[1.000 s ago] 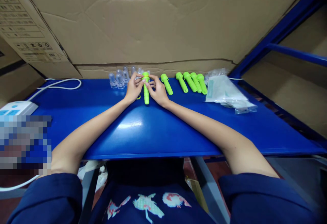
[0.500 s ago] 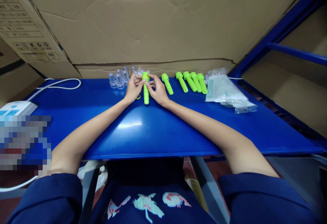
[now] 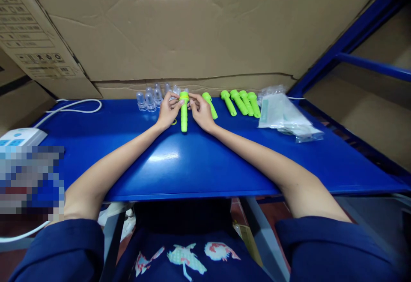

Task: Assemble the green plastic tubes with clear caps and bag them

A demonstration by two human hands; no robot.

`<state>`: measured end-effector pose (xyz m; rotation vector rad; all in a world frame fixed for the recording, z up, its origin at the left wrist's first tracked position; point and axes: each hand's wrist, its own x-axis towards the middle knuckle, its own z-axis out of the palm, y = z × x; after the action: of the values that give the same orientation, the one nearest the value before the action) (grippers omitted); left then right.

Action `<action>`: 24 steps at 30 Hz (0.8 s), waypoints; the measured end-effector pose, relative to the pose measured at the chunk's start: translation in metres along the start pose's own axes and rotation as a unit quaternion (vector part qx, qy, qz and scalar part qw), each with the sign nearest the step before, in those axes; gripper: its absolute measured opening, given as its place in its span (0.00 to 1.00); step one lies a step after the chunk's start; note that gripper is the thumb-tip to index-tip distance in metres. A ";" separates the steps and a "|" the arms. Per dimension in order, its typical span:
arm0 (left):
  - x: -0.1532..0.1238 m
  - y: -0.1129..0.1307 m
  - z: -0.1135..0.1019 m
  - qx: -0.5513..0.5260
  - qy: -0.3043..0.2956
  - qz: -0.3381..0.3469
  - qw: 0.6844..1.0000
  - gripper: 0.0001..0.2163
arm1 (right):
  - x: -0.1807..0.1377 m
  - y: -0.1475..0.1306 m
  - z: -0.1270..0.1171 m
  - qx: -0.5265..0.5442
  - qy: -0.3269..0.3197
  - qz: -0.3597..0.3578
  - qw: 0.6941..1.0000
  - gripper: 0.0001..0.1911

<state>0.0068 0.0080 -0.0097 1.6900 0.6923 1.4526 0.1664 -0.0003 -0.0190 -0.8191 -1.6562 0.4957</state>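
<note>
Both hands (image 3: pixel 184 112) pinch a bright green ribbed tube (image 3: pixel 184 117), standing upright.

Bright, even overhead light — white glare on the blue table (image 3: pixel 160 158); sharp at the green plastic handle (image 3: pixel 184 117), bent toward edges.

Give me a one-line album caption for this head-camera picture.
Left hand and right hand pinch a green plastic piece on a blue table, clear caps behind.
</note>
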 end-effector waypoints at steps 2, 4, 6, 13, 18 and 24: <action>0.000 0.001 0.000 -0.004 -0.008 -0.003 1.000 0.25 | 0.001 0.003 -0.001 0.005 0.005 0.011 1.000 0.27; -0.001 0.003 0.001 -0.007 -0.015 -0.009 1.000 0.25 | 0.002 0.003 -0.004 0.006 0.012 0.021 1.000 0.24; -0.001 0.004 0.001 -0.011 -0.019 -0.014 1.000 0.25 | 0.004 0.000 -0.008 0.005 0.006 0.015 1.000 0.22; 0.002 0.003 -0.004 -0.024 -0.038 -0.041 0.998 0.27 | 0.014 -0.001 -0.023 0.030 -0.066 0.044 0.996 0.21; 0.004 0.005 -0.007 -0.050 -0.053 -0.068 0.995 0.28 | 0.022 0.003 -0.030 0.061 -0.102 0.065 0.991 0.24; 0.003 0.010 -0.008 -0.052 -0.087 -0.071 0.992 0.27 | 0.022 0.003 -0.033 0.096 -0.112 0.096 0.984 0.28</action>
<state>-0.0009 0.0064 -0.0001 1.6293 0.6179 1.2061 0.1972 0.0143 0.0014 -0.8054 -1.7098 0.8970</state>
